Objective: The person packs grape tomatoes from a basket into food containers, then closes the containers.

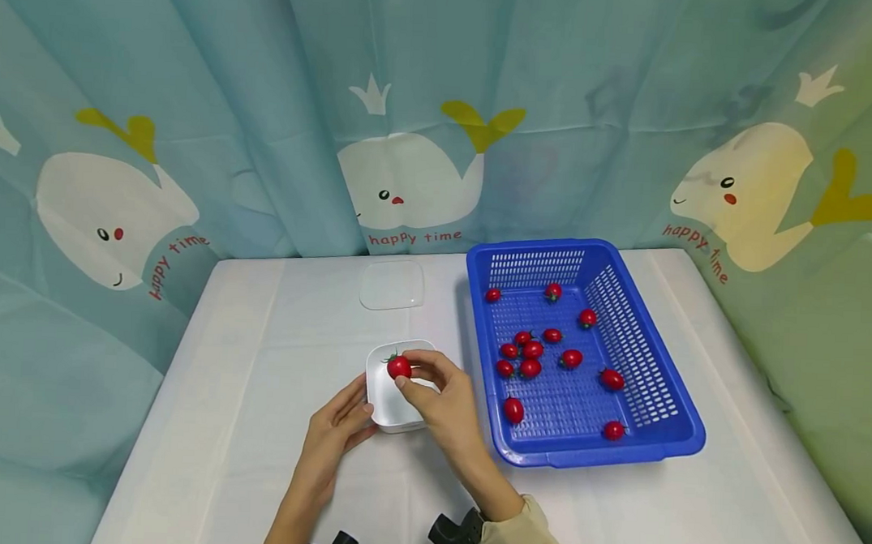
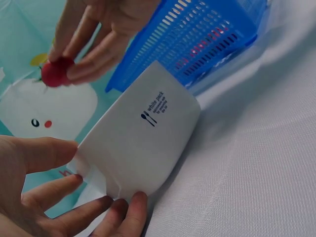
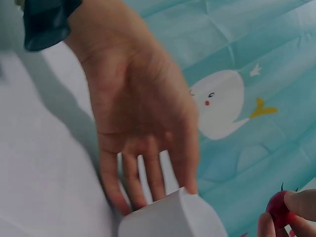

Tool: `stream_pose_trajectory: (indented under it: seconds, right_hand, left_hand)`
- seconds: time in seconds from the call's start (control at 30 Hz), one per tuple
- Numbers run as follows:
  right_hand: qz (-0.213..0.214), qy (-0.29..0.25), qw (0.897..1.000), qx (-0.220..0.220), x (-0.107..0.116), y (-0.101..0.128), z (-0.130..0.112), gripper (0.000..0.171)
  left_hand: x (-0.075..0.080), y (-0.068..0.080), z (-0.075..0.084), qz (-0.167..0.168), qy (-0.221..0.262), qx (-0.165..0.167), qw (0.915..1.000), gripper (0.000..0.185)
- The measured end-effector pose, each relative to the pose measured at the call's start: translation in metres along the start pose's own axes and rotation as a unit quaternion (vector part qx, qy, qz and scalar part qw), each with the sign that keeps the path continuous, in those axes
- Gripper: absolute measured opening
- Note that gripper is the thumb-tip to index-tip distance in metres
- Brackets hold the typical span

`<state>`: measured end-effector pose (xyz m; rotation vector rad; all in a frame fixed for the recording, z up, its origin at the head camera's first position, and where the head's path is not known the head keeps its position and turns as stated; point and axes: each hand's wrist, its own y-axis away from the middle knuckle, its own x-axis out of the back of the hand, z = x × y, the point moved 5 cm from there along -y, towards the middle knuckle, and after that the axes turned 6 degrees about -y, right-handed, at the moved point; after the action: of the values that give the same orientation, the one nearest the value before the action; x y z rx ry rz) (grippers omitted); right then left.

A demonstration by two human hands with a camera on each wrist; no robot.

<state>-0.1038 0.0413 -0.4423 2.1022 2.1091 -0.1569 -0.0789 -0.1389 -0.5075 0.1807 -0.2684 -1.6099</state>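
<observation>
In the head view, my right hand [image 1: 441,398] pinches a red cherry tomato [image 1: 398,367] with a green stem between thumb and fingertips. The tomato is held over a small white plastic container [image 1: 393,408], whose visible floor is bare. At the container's left side, my left hand [image 1: 332,438] holds it by the near-left corner, thumb at the rim and fingers along the wall. The left wrist view shows the container's side [image 2: 143,133] with small dark print and a fork-and-spoon mark. Several more cherry tomatoes [image 1: 532,349] lie spread in a blue basket [image 1: 545,458] to the right.
Behind the container lies a clear, flat lid [image 1: 391,285] on the white cloth-covered table [image 1: 295,314]. A blue-green curtain [image 1: 281,135] with white whales hangs behind and around the table. The basket's raised walls stand close to my right hand.
</observation>
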Motion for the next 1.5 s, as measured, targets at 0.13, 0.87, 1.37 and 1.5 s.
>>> stream_pose_trajectory:
  seconds: [0.13,0.87,1.37,1.5]
  right_hand:
    - [0.0,0.01,1.0,0.001,-0.002,-0.005,0.009,0.032]
    - [-0.1,0.292,0.951,0.029,-0.013,-0.023,0.021,0.025]
    - [-0.134,0.426,0.89,0.088,-0.027,-0.029,0.023,0.017]
    - [-0.135,0.435,0.886,0.085,-0.029,-0.029,0.026,0.017]
  left_hand:
    - [0.0,0.0,0.0,-0.003,0.001,-0.001,1.0,0.057]
    - [0.0,0.001,-0.002,-0.016,0.017,-0.003,0.9997,0.058]
    - [0.0,0.0,-0.002,-0.011,0.019,-0.002,0.9998,0.057]
    - [0.0,0.0,-0.002,-0.009,0.019,-0.003,0.9998,0.057]
